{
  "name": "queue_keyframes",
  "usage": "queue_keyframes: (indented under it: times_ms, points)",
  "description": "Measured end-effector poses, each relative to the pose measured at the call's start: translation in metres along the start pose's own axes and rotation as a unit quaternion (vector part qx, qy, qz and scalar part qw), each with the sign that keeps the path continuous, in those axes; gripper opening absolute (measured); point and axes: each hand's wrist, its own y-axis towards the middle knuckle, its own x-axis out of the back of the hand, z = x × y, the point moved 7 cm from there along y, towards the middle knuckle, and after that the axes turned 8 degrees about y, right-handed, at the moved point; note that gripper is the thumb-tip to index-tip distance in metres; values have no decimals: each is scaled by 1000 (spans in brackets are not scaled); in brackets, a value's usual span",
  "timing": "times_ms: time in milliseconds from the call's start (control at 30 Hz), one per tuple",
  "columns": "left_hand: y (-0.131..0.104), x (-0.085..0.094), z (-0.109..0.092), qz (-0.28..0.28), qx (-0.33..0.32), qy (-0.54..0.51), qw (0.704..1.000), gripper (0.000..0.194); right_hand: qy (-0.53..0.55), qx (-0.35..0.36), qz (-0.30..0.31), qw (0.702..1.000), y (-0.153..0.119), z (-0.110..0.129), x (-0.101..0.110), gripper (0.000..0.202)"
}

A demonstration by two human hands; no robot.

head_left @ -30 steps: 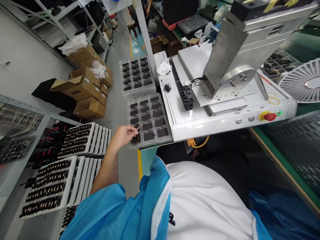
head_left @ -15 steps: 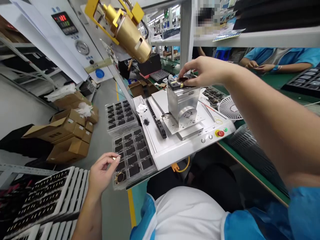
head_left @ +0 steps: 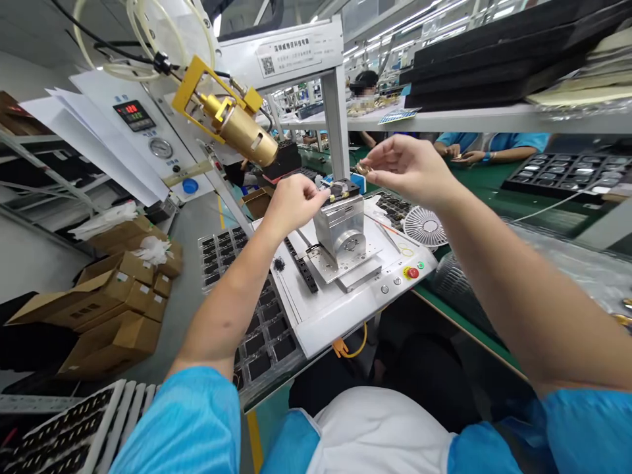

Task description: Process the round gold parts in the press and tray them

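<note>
My left hand (head_left: pixel 295 205) is closed in a pinch at the left side of the black fixture (head_left: pixel 343 189), which sits on top of the metal block (head_left: pixel 340 227). What its fingertips hold is too small to make out. To the right of the fixture and slightly above it, my right hand (head_left: pixel 407 168) pinches a small gold-coloured ring-shaped part (head_left: pixel 364 168) between thumb and fingers. That part is clear of the fixture. The block stands on a metal plate on the white machine base (head_left: pixel 320 329).
A brass cylinder (head_left: pixel 247 135) hangs above and left of the fixture. Black-celled trays (head_left: pixel 266 339) lie left of the base. On the base are a black strip (head_left: pixel 301 266) and a red button (head_left: pixel 412 272). A white fan (head_left: pixel 424 227) stands right. Another person's hands (head_left: pixel 467 157) are farther back.
My left hand has moved from the lower-left tray up to the fixture. My right hand has lifted off the fixture to the right, with the ring-shaped part in its fingers. The view has shifted.
</note>
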Motion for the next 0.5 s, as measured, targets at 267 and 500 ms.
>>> queue_keyframes:
  times_ms: [267,500]
  points:
    - [63,-42,-7,129,49,91,986,57,-6,-128,-68,989,-141,-11,56,45]
    - [22,-29,-3,165,-83,-15,983,39,23,-322,-190,927,-291,-90,85,54]
